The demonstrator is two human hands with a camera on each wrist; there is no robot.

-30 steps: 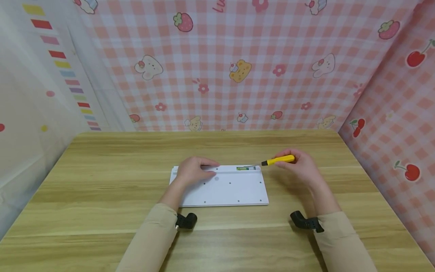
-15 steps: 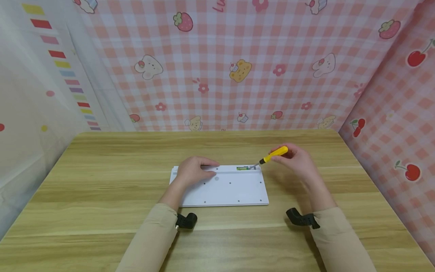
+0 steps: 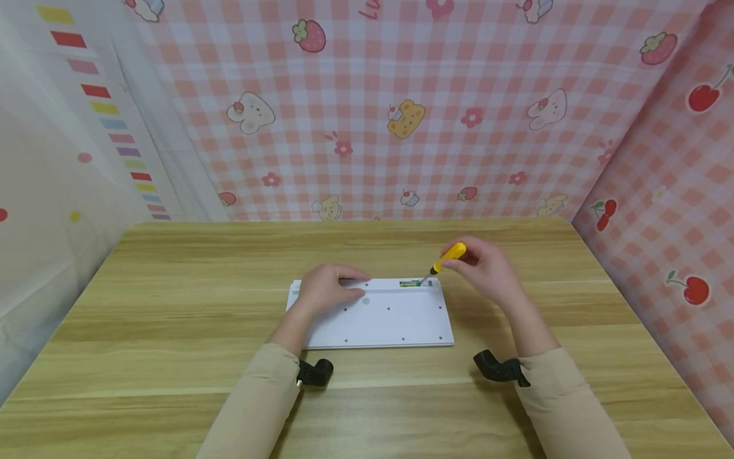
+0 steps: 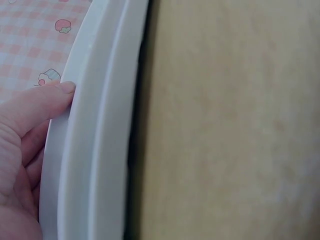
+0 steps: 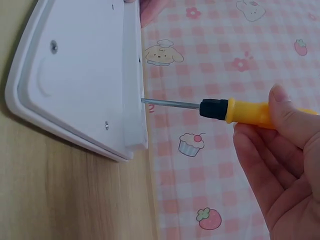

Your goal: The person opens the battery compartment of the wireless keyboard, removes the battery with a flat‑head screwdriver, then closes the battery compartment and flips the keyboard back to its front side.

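A white keyboard [image 3: 373,326] lies underside up on the table, with small screws over its back. A green battery [image 3: 409,284] shows in an open slot along its raised far ridge. My left hand [image 3: 323,288] holds the keyboard's left part by that ridge; in the left wrist view the thumb [image 4: 60,95] presses the edge and the other fingers are partly hidden behind it. Between thumb and fingers, my right hand [image 3: 487,271] pinches a yellow screwdriver [image 3: 450,256] with a black collar. Its metal shaft [image 5: 172,104] slants down, the tip at the slot beside the battery.
The wooden table [image 3: 172,306] extends around the keyboard on all sides. A pink checked cloth [image 3: 436,159] hangs behind its far edge, with more cloth at both sides. Black wrist cameras sit on both forearms, the right one [image 3: 496,368] low over the table.
My right hand has moved left and tilted the screwdriver from nearly level to steep, its handle rising and its tip staying by the battery slot. The left hand and keyboard have stayed put.
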